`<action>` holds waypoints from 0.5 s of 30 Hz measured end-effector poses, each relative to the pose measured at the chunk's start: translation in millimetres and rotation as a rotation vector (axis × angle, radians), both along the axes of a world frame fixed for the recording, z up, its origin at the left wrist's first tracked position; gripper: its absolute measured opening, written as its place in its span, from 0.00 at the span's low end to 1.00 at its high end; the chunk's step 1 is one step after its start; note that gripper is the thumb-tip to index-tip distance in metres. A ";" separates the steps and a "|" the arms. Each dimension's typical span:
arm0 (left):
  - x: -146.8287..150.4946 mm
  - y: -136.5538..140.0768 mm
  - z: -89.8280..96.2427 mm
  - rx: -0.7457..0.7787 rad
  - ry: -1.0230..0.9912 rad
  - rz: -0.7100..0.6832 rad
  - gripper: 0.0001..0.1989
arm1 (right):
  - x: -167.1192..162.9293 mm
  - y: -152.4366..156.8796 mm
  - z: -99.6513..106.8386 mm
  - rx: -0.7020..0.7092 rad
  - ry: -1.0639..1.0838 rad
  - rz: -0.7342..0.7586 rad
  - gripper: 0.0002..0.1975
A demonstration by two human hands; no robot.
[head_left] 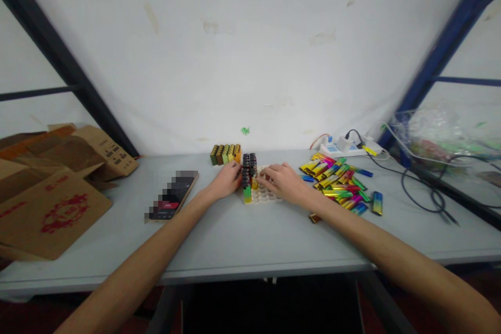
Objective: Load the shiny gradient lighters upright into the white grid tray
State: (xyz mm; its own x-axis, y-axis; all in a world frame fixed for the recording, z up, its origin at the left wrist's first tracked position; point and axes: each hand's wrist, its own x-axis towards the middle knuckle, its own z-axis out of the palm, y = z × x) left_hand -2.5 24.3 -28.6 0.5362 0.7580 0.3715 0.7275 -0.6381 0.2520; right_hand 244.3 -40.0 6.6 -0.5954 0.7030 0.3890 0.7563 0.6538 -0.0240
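A pale tray with round holes (270,195) lies on the table, its left part filled with upright black-topped lighters (246,175). My left hand (227,180) rests against the left side of those lighters, fingers curled in; whatever its fingertips hold is hidden. From the right, my right hand (285,181) reaches over the tray, thumb and fingers drawn together at a yellow lighter (255,182) beside the filled rows. Empty holes show below its fingers. Right of this hand lies a loose heap of shiny coloured metallic lighter sleeves or cases (340,180).
Behind my left hand stands a block of gold-topped pieces (226,154). A phone (174,195) and cardboard boxes (55,209) lie to the left. At the back right are a power strip (344,146), black cables (434,195) and a clear plastic bag (434,130). A wall rises behind the table.
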 end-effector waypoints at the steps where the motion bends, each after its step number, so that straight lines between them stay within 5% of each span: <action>1: 0.0 -0.2 -0.1 0.000 0.003 0.004 0.07 | 8.5 3.2 2.2 -0.010 -0.003 -0.010 0.18; 7: -0.6 0.7 -2.7 0.000 0.014 0.029 0.07 | 61.5 35.4 -7.8 -0.102 0.014 -0.110 0.15; 15: -1.0 1.1 -1.6 -0.014 -0.003 0.016 0.06 | 55.0 41.0 -12.2 -0.164 -0.096 -0.218 0.18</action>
State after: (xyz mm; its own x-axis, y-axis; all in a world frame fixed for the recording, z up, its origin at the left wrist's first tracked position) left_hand -3.5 25.3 -30.2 0.5229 0.7713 0.3628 0.7367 -0.6231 0.2629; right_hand 299.3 1.0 -5.6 -0.4519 0.8673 0.2088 0.8825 0.4688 -0.0373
